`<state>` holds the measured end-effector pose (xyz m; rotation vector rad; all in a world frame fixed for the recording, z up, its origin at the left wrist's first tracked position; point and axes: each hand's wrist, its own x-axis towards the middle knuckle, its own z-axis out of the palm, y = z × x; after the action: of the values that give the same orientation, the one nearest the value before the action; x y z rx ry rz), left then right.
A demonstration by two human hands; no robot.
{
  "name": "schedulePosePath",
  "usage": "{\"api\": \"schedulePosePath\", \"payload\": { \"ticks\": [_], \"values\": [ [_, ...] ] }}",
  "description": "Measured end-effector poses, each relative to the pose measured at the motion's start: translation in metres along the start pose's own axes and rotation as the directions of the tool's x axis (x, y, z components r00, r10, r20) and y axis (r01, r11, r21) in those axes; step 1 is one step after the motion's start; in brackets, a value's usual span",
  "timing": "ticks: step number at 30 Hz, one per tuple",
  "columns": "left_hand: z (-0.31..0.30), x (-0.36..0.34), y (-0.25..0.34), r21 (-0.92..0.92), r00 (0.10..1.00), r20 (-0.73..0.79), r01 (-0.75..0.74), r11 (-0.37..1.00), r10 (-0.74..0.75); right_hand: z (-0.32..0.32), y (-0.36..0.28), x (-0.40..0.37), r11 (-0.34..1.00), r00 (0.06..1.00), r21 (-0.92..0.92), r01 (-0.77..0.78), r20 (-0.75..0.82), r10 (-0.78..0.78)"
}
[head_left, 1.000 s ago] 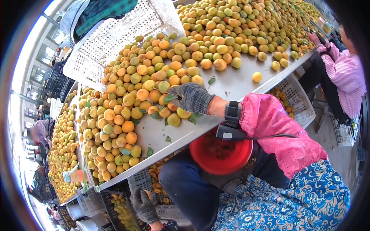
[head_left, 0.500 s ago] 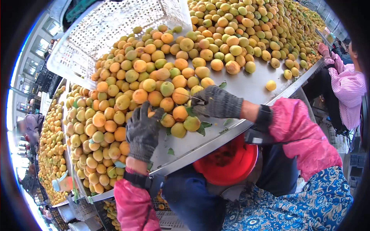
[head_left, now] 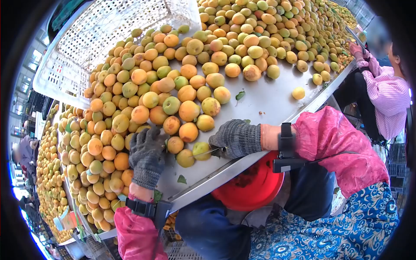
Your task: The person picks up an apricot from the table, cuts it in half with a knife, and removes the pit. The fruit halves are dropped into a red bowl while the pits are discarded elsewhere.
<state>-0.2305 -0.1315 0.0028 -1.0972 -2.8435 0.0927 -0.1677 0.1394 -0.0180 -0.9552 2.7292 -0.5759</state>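
Both hands have slid toward 6 o'clock since 0.5 s ago, closer to the near edge of the metal table (head_left: 268, 102). L hand (head_left: 147, 157), in a dark knit glove, lies palm down at the pile's 7 o'clock side. Its wrist is bent up, fingers loosely bent & a bit apart, tips resting on apricots (head_left: 143, 86); nothing seen clasped.

R hand (head_left: 236, 138), same glove, comes in from 3 o'clock w/ forearm along the edge. Its fingers are curled tight together on a thin sliver (head_left: 209, 151) pointing to 9 o'clock. The sliver meets a yellow-green apricot (head_left: 200, 149) at the pile's 6 o'clock rim, just beside R knuckles, btwn the two hands.

Can't tell if the sliver is blade or stem; too thin. R thumb is hidden under the fist. Black wrist unit (head_left: 286, 145) sits on R arm below a pink sleeve (head_left: 329, 138). Red basin (head_left: 255, 188) is half hidden under the table edge at 5 o'clock.

Table runs slantwise across the view w/ loose leaves (head_left: 239, 94). White perforated crate (head_left: 86, 47) lies tipped at 11 o'clock, cut off by the frame. Co-worker in pink striped shirt (head_left: 388, 93) sits at 3 o'clock. More fruit-laden tables at 8 o'clock, small & blurred.
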Motion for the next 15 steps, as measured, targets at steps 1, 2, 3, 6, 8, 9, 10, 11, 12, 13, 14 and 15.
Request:
{"api": "schedulePosePath", "payload": {
  "ticks": [1, 2, 3, 6, 8, 9, 10, 11, 12, 13, 14, 15],
  "values": [
    [0.0, -0.004, -0.002, -0.029, 1.0, 0.014, 0.006, 1.0, -0.006, 0.0, 0.0, -0.002, 1.0, 0.999, 0.015, -0.002, 0.034, 0.002],
    [0.001, -0.009, -0.004, -0.059, 1.0, 0.024, 0.015, 0.998, -0.013, -0.004, -0.003, -0.005, 1.0, 0.998, 0.01, -0.029, 0.063, 0.028],
    [0.001, -0.014, -0.006, -0.069, 1.0, 0.017, 0.002, 0.998, -0.001, -0.01, -0.002, -0.01, 0.999, 0.997, 0.003, -0.045, 0.064, 0.045],
    [0.004, -0.038, -0.016, -0.195, 0.996, -0.044, 0.073, 0.978, -0.083, -0.033, 0.013, -0.03, 0.978, 0.977, 0.202, -0.057, -0.192, 0.096],
    [-0.016, -0.052, -0.022, -0.238, 0.992, -0.101, 0.043, 0.97, -0.069, -0.042, 0.039, -0.041, 0.987, 0.959, 0.14, -0.083, -0.259, 0.118],
    [-0.025, -0.059, -0.023, -0.276, 0.985, -0.16, 0.019, 0.961, -0.066, -0.043, 0.055, -0.047, 0.991, 0.952, 0.063, -0.118, -0.278, 0.13],
    [-0.028, -0.066, -0.024, -0.322, 0.953, -0.293, -0.027, 0.946, -0.073, -0.043, 0.068, -0.048, 0.965, 0.938, -0.024, -0.262, -0.242, 0.249],
    [-0.032, -0.068, -0.023, -0.313, 0.954, -0.288, -0.014, 0.95, -0.081, -0.048, 0.075, -0.047, 0.939, 0.919, 0.107, -0.326, -0.199, 0.341],
    [-0.036, -0.069, -0.021, -0.387, 0.959, -0.257, 0.008, 0.922, -0.117, -0.052, 0.078, -0.045, 0.866, 0.878, 0.255, -0.431, -0.101, 0.467],
    [-0.039, -0.069, -0.02, -0.461, 0.964, -0.221, 0.032, 0.887, -0.15, -0.054, 0.08, -0.042, 0.754, 0.821, 0.382, -0.534, 0.022, 0.571],
    [-0.037, -0.067, -0.022, -0.475, 0.977, -0.185, 0.005, 0.88, -0.105, -0.048, 0.086, -0.039, 0.753, 0.823, 0.387, -0.532, 0.026, 0.568],
    [-0.038, -0.061, -0.017, -0.477, 0.978, -0.18, 0.004, 0.879, -0.102, -0.039, 0.095, -0.038, 0.826, 0.859, 0.285, -0.487, -0.015, 0.512]
  ]
}}
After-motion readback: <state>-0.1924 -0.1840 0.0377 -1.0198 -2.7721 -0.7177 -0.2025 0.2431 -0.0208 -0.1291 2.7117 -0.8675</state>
